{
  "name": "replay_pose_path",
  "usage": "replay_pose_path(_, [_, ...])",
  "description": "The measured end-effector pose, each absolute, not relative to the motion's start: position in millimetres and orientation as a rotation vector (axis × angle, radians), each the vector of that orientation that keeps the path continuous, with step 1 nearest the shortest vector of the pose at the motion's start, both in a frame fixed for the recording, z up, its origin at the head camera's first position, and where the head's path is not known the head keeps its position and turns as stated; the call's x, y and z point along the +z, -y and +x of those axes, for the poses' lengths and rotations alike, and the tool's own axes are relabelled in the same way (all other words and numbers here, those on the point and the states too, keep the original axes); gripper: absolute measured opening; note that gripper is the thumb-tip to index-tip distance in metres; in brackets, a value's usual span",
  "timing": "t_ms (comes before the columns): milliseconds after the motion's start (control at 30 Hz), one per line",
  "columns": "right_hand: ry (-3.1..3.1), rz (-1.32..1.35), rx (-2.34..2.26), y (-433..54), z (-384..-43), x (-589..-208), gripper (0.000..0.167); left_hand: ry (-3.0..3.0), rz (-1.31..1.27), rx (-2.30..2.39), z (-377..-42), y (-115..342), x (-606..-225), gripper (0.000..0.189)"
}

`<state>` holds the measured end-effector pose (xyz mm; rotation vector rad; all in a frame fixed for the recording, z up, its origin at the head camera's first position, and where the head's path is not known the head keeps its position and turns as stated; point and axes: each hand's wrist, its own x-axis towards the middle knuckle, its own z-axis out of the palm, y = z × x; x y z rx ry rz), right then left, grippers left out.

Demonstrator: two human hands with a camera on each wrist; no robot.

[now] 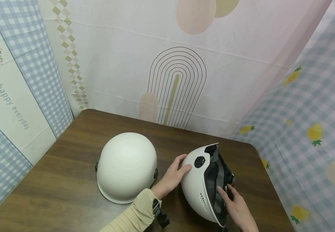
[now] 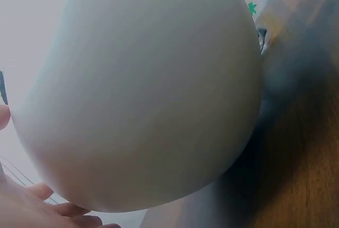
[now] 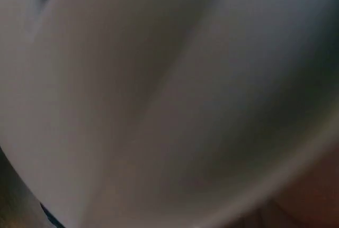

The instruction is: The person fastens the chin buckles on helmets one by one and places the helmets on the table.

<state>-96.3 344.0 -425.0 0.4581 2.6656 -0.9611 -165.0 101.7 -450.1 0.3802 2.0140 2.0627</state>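
Note:
A white helmet (image 1: 193, 190) with black lining (image 1: 215, 180) lies tilted on its side at the table's right, its opening facing right. My left hand (image 1: 168, 177) rests on the outside of its dome, thumb and fingers spread. In the left wrist view, the fingers of that hand (image 2: 42, 204) lie along the dome (image 2: 143, 90). My right hand (image 1: 237, 206) reaches into the opening, with two fingertips at the lining and the others hidden. The right wrist view is blurred, mostly filled by the pale shell (image 3: 106, 106); I cannot tell whether these fingers grip anything.
A second white helmet (image 1: 127, 167) sits dome up, left of my left forearm, with dark round fittings at its sides. Both helmets are on a brown wooden table (image 1: 63, 180). Patterned cloths (image 1: 121, 64) hang behind and on both sides.

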Motion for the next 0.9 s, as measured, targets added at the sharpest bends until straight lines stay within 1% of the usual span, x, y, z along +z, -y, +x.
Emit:
replay_pose_path(167, [-2.671, 0.464, -0.947, -345.1, -96.0, -423.8, 0.102, -2.016, 0.364, 2.096, -166.0, -102.2, -452.0, 0.061])
replay_pose_path(400, [-2.684, 0.455, -0.954, -346.9, -93.8, -423.0, 0.098, -1.981, 0.461, 2.180, -165.1, -100.6, -448.5, 0.052])
replay_pose_path(600, [-2.683, 0.443, -0.987, -349.2, -93.1, -425.0, 0.096, -1.993, 0.459, 2.162, -156.0, -93.6, -425.7, 0.050])
replay_pose_path(667, [-2.678, 0.445, -1.001, -349.8, -93.2, -425.8, 0.096, -2.014, 0.461, 2.169, -155.8, -93.8, -426.4, 0.050])
replay_pose_path(767, [-2.673, 0.449, -1.011, -350.3, -93.3, -426.3, 0.096, -2.021, 0.474, 2.200, -161.8, -97.5, -439.8, 0.049])
replay_pose_path(900, [-2.672, 0.454, -1.010, -350.6, -93.5, -426.2, 0.096, -2.036, 0.545, 2.240, -163.6, -98.6, -446.2, 0.044])
